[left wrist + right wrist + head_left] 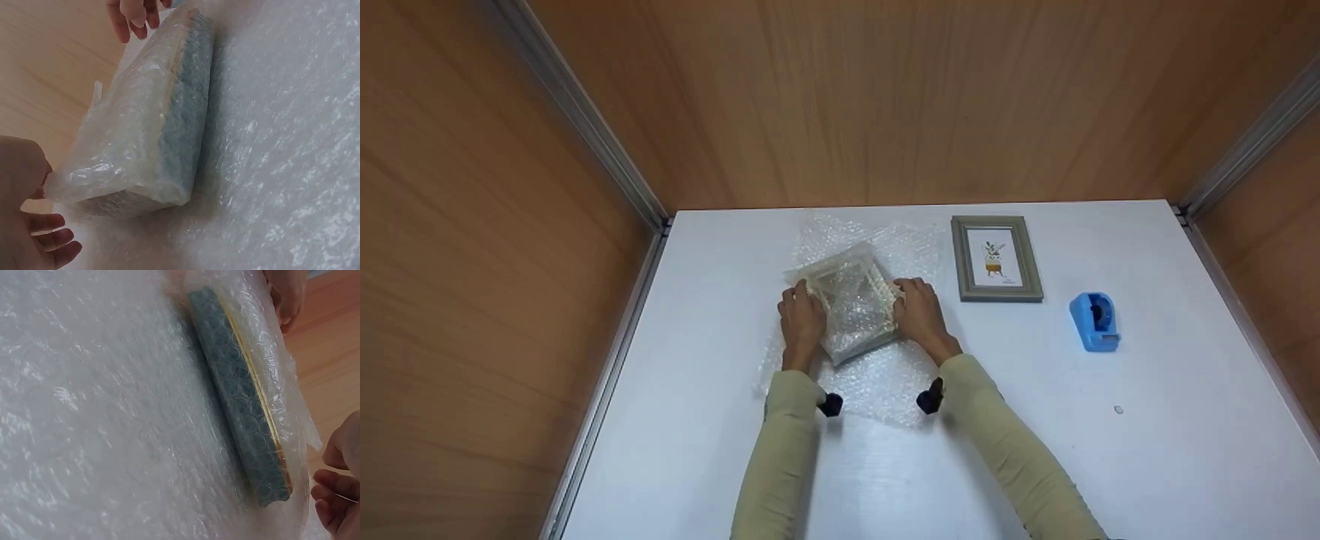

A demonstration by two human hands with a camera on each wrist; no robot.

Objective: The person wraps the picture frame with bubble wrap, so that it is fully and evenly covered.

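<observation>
A picture frame (851, 300) wrapped in clear bubble wrap lies at an angle over a spread bubble wrap sheet (885, 397). My left hand (802, 319) grips its left side, and my right hand (921, 311) holds the opposite side. Seen from the left wrist, the wrapping (129, 129) rises like a slope, with the left thumb side pinching its corner and the other fingers apart from it. In the right wrist view the frame's grey side and gold-coloured edge show through the bubbles, and the right fingers (334, 489) curl at the wrap's edge.
To the right on the white table (682, 375) lies another picture frame (961, 259), unwrapped, with a plant print. A blue tape dispenser (1095, 322) stands farther right, with a small pale ring-like piece (1118, 409) nearer. Wooden panels (885, 105) enclose the back and sides.
</observation>
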